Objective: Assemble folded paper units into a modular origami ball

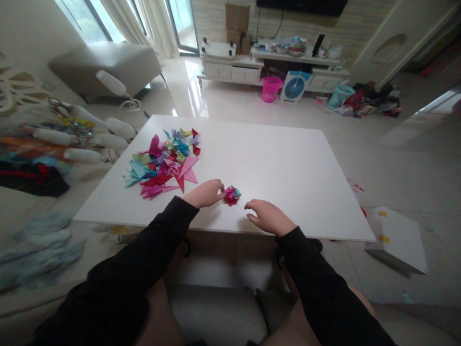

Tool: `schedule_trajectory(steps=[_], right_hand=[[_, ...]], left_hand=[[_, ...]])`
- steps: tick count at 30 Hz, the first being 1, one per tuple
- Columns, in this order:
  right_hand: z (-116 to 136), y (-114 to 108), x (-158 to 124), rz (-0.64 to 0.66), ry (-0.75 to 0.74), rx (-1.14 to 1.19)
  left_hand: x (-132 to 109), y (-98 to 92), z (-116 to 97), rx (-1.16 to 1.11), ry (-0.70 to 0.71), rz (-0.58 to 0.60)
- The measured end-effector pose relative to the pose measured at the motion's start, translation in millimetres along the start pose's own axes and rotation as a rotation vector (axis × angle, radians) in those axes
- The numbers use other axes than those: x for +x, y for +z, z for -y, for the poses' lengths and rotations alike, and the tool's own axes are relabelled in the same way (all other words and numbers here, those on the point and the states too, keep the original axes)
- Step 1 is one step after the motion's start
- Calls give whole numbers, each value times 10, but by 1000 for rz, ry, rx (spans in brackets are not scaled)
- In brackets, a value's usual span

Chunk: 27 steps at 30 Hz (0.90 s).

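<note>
A small folded paper piece [231,195] in red, magenta and a bit of blue lies on the white table [295,163] near its front edge. My left hand [205,193] rests on the table with its fingertips pinching the left side of that piece. My right hand [268,216] lies just right of the piece, palm down, fingers loosely curled and apart, holding nothing. A heap of several coloured folded paper pieces [165,161] sits on the left part of the table, a short way behind my left hand.
A white box with yellow dots [396,238] lies on the floor right of the table. Cluttered cloth and white chair parts [72,139] stand at the left. A pink basket [271,89], a fan [295,86] and a low TV cabinet [245,72] are at the back.
</note>
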State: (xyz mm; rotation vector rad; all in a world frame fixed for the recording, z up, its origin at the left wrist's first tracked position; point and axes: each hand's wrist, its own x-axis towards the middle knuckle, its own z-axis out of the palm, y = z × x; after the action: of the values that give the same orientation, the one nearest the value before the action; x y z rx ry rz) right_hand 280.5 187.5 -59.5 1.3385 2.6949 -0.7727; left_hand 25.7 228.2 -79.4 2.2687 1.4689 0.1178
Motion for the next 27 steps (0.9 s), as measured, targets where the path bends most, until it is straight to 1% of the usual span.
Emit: schedule_trajectory(steps=[2,4,7,9,12,14,16,18,21,24,27], right_hand=[[-2,-4,-3,4,8,-1],[-3,-2,-6,11,12,0],[-14,22,-11,37,17,2],[-27,47,-15,65,24,3],[-44,80,-16,99,33,4],[-47,92,-15,104,28,9],[-46,100,-13,107,23,16],[-47,112,-11,121,28,24],[-67,147,-6,150,36,30],[-101,193,-3,158,37,36],[-131,228,-3,163,34,48]], left_hand=[[14,-22,124,43,-78,11],[22,-33,249,85,-161,67],[13,9,383,103,-254,106],[-3,81,422,81,-236,101],[-28,200,461,47,-167,111],[-39,251,518,45,-162,100],[-37,272,619,48,-194,56],[-12,278,760,21,-254,-29],[75,281,1011,-38,-357,-166],[185,292,1266,-38,-475,-268],[259,319,1474,-39,-572,-370]])
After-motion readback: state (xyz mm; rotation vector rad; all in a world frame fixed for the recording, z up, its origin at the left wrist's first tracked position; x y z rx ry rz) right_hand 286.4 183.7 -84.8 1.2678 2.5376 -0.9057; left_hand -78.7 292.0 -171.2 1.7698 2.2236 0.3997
